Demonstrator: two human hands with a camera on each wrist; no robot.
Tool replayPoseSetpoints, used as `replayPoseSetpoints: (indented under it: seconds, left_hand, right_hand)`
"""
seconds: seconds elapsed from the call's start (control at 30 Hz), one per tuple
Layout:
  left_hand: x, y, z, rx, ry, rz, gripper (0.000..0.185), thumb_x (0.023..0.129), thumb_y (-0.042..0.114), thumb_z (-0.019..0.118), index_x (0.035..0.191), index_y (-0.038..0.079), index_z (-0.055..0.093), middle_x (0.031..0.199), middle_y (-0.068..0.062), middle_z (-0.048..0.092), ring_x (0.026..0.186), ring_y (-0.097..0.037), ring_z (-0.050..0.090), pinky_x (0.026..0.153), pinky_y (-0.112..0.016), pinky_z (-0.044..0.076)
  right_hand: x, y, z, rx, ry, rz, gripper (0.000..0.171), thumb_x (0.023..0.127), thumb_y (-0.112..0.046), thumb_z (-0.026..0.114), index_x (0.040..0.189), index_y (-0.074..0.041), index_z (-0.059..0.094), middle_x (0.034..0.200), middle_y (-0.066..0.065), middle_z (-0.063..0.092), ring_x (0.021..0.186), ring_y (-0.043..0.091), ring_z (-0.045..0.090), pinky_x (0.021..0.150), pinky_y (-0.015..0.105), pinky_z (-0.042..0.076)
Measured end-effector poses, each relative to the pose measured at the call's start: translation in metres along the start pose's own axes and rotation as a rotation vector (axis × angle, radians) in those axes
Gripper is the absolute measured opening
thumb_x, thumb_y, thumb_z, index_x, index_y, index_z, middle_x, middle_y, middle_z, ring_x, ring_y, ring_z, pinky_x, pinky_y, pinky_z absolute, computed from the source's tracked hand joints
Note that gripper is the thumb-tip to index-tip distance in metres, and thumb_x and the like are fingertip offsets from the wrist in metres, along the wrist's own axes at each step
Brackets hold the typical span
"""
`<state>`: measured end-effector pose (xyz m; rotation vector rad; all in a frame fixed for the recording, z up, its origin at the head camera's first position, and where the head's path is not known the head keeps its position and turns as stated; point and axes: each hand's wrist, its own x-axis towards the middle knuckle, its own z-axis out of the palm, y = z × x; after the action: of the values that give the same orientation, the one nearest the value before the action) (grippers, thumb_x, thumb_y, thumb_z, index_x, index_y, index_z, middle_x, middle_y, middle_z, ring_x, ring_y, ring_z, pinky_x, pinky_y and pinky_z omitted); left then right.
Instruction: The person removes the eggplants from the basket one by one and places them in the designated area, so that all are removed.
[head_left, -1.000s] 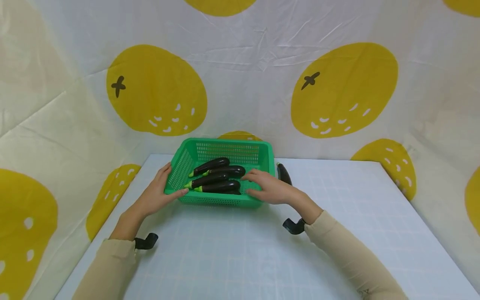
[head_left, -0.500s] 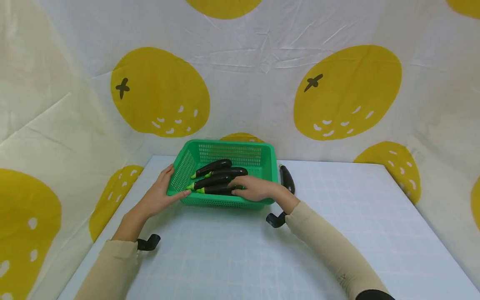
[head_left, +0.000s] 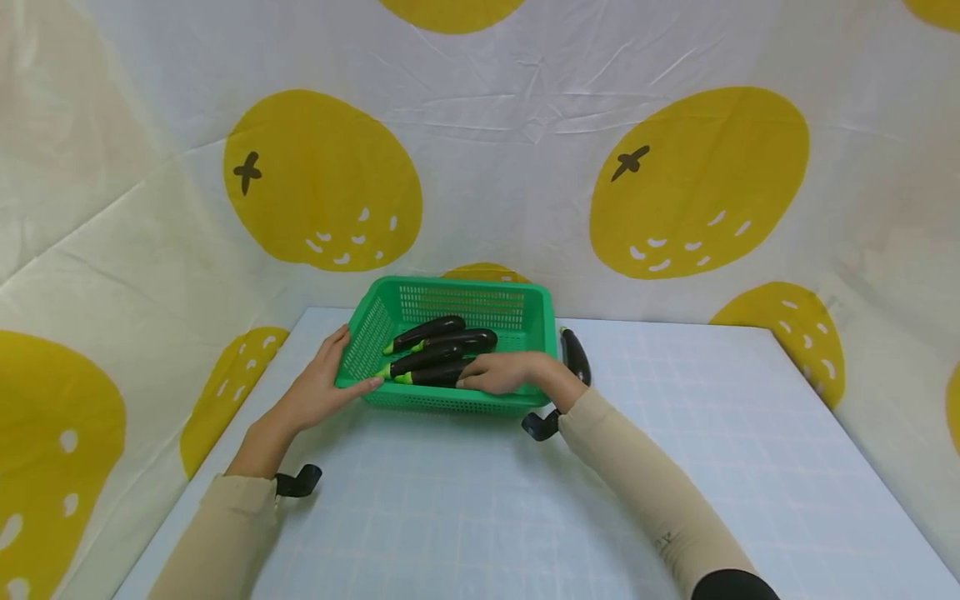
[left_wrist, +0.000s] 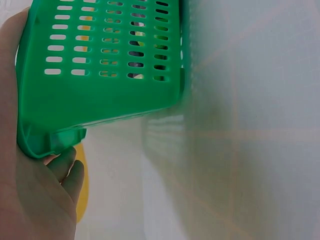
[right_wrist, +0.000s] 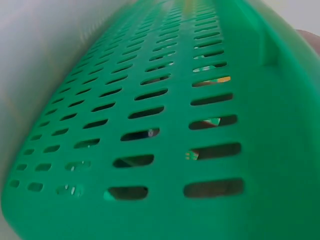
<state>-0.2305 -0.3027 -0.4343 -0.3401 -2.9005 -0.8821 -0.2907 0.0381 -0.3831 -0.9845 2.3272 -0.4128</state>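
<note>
A green plastic basket [head_left: 450, 401] with slotted walls stands at the back of the table, several dark eggplants lying inside. At its left corner my left hand [head_left: 309, 402] grips the rim, thumb on the front edge; in the left wrist view the fingers bend round the rim of the basket [left_wrist: 110, 95]. My right hand [head_left: 504, 372] reaches over the front rim and grips the right end of the front eggplant [head_left: 435, 375]. Behind it lie other eggplants [head_left: 427, 360] with green stems to the left. In the right wrist view, the basket wall [right_wrist: 170, 110] hides the fingers.
Another eggplant [head_left: 575, 357] lies on the table just right of the basket, beside my right forearm. A pale checked cloth covers the table [head_left: 420, 500]. A white curtain [head_left: 502, 192] with yellow fruit prints hangs close behind the basket.
My right hand has moved left and down into the basket, from the right rim onto the front eggplant, and its fingers have closed round it. The left hand stays on the rim.
</note>
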Motion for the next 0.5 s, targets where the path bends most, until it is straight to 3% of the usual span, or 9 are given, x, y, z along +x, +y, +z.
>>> replayPoseSetpoints:
  seconds: [0.1, 0.27, 0.4, 0.5]
  left_hand:
    - [0.0008, 0.0007, -0.0011, -0.003, 0.001, 0.004, 0.112, 0.091, 0.065, 0.066, 0.165, 0.005, 0.007, 0.171, -0.012, 0.005, 0.152, -0.044, 0.021, 0.113, -0.072, 0.027]
    - [0.0007, 0.0012, -0.0016, -0.013, -0.006, -0.002, 0.113, 0.090, 0.065, 0.066, 0.164, 0.005, 0.007, 0.171, -0.012, 0.004, 0.152, -0.044, 0.020, 0.113, -0.072, 0.025]
    - [-0.0006, 0.0018, -0.0010, -0.018, -0.009, -0.002, 0.112, 0.091, 0.064, 0.066, 0.164, 0.004, 0.008, 0.171, -0.014, 0.005, 0.152, -0.044, 0.020, 0.113, -0.072, 0.025]
    - [-0.0012, 0.0025, -0.0015, -0.006, -0.001, 0.008, 0.110, 0.091, 0.064, 0.066, 0.164, 0.004, 0.009, 0.171, -0.015, 0.007, 0.152, -0.045, 0.021, 0.113, -0.072, 0.026]
  right_hand:
    - [0.0020, -0.0004, -0.0014, 0.002, -0.003, 0.030, 0.050, 0.109, -0.042, 0.043, 0.149, -0.014, 0.055, 0.154, 0.004, 0.051, 0.146, 0.026, 0.040, 0.119, 0.046, 0.033]
    - [0.0060, 0.0036, 0.0025, 0.065, -0.004, 0.065, 0.045, 0.107, -0.034, 0.050, 0.141, -0.007, 0.062, 0.143, 0.008, 0.060, 0.132, 0.025, 0.053, 0.113, 0.045, 0.042]
    - [0.0086, 0.0079, 0.0078, 0.125, 0.010, 0.068, 0.037, 0.103, -0.031, 0.059, 0.129, -0.006, 0.070, 0.118, 0.004, 0.070, 0.102, 0.019, 0.060, 0.093, 0.037, 0.051]
    - [0.0102, 0.0081, 0.0085, 0.133, 0.032, 0.060, 0.028, 0.102, -0.029, 0.063, 0.116, -0.008, 0.075, 0.099, -0.001, 0.071, 0.087, 0.016, 0.057, 0.078, 0.031, 0.048]
